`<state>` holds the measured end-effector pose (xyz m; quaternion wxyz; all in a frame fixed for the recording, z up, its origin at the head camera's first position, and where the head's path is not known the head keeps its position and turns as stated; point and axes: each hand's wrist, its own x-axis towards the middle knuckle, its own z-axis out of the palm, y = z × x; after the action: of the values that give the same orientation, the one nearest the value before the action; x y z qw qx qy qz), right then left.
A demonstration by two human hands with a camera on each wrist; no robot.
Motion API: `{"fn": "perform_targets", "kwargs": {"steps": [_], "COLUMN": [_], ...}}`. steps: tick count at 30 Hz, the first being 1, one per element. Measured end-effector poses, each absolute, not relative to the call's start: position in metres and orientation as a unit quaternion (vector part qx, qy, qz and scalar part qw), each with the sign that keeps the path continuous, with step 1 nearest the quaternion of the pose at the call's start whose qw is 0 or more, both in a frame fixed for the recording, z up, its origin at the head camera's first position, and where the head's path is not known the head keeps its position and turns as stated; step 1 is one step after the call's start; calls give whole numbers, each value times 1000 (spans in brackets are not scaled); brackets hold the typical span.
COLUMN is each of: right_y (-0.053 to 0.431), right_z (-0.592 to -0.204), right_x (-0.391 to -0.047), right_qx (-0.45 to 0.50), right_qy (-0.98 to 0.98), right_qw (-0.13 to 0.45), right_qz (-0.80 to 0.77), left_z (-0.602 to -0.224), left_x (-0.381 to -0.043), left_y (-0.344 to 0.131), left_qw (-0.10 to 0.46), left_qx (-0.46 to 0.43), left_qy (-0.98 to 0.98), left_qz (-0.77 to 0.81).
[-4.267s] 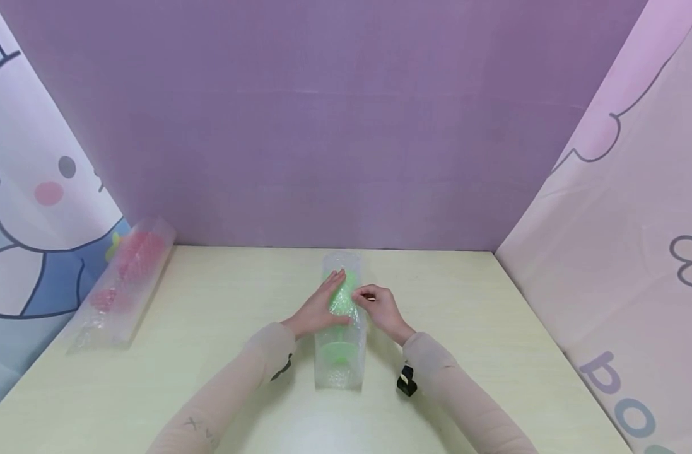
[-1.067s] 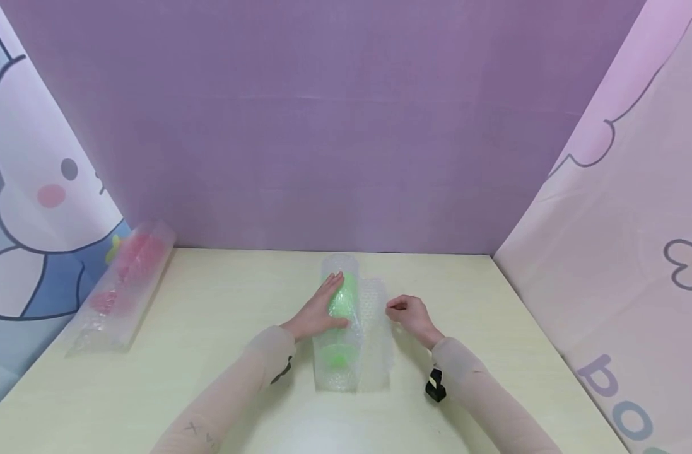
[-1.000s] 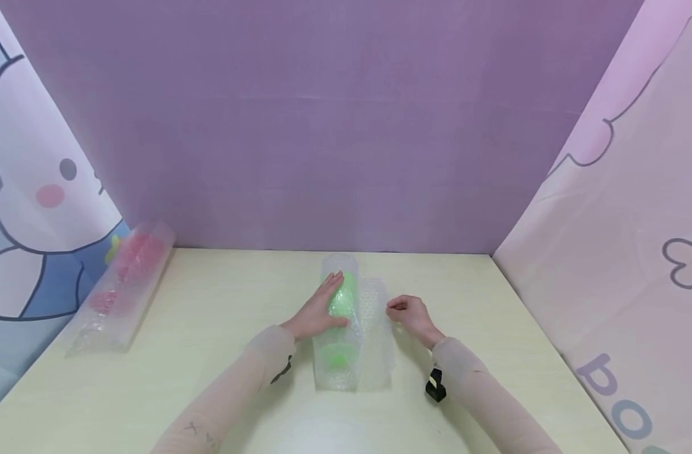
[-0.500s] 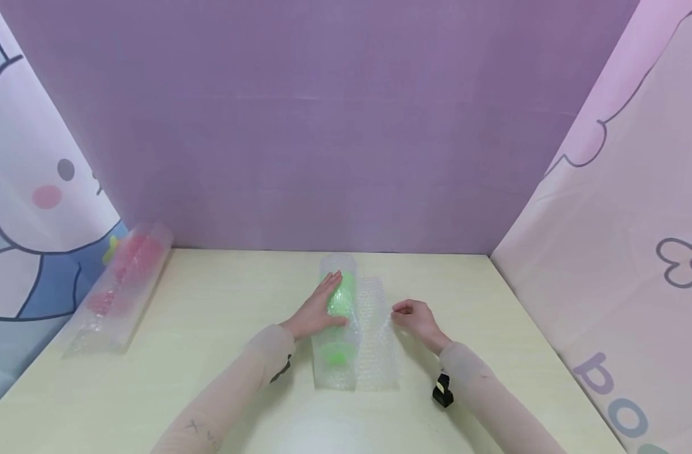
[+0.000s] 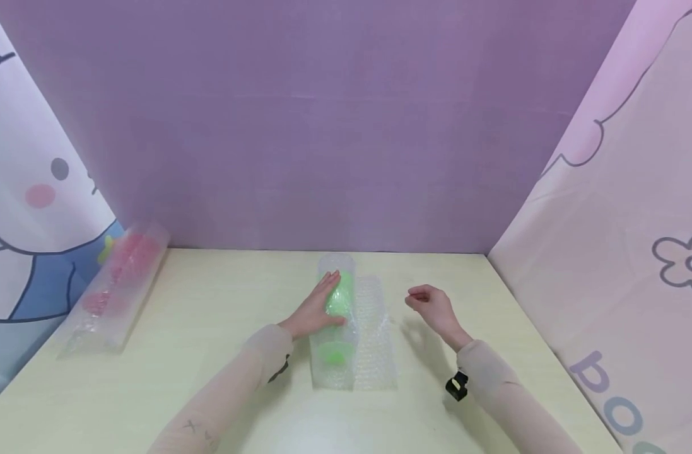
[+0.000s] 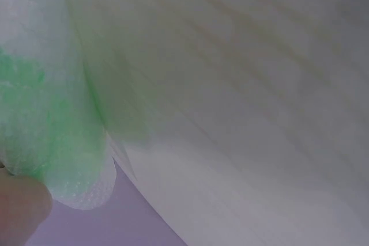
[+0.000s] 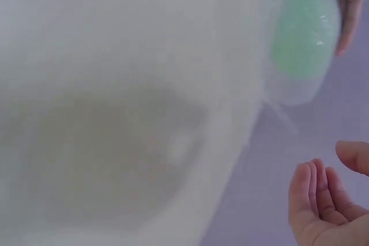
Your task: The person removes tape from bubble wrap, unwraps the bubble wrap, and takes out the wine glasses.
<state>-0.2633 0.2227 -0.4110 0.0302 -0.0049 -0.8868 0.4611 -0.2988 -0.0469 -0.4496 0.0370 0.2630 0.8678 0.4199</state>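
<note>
Left hand pins the bubble-wrapped green glass; right hand is free beside it.

Left hand point(image 5: 317, 308) lies flat, fingers straight, on top of the green stemmed glass rolled in clear bubble wrap point(image 5: 337, 318), which lies lengthwise at mid-table on the pale yellow table point(image 5: 221, 391). A loose flap of clear bubble wrap point(image 5: 373, 334) is unrolled flat on the table, touching the roll's right side. Right hand point(image 5: 433, 307) hovers right of the flap, fingers loosely curled, holding nothing, not touching the wrap; right wrist view confirms an empty palm point(image 7: 323, 208). A second bubble-wrapped roll with a pink object inside point(image 5: 115, 287) lies at the table's far left edge, well apart from both hands.
</note>
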Motion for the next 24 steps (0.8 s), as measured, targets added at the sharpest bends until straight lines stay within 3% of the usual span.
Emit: {"fn": "perform_targets", "kwargs": {"steps": [5, 14, 18, 24], "right_y": [196, 162, 157, 152], "right_z": [-401, -429, -443, -457], "right_x": [-256, -262, -274, -289], "right_qx": [63, 188, 190, 178], "right_qy": [-906, -932, -915, -891], "right_qw": [40, -70, -93, -78], "right_qz": [417, 302, 342, 410], "left_z": [-449, -452, -452, -452], "left_x": [-300, -301, -300, -300], "left_y": [-49, -51, -51, -51], "left_qw": [40, 32, 34, 26], "left_qx": [261, 266, 265, 265], "left_qy": [870, 868, 867, 868], "left_qz": [416, 419, 420, 420]}}
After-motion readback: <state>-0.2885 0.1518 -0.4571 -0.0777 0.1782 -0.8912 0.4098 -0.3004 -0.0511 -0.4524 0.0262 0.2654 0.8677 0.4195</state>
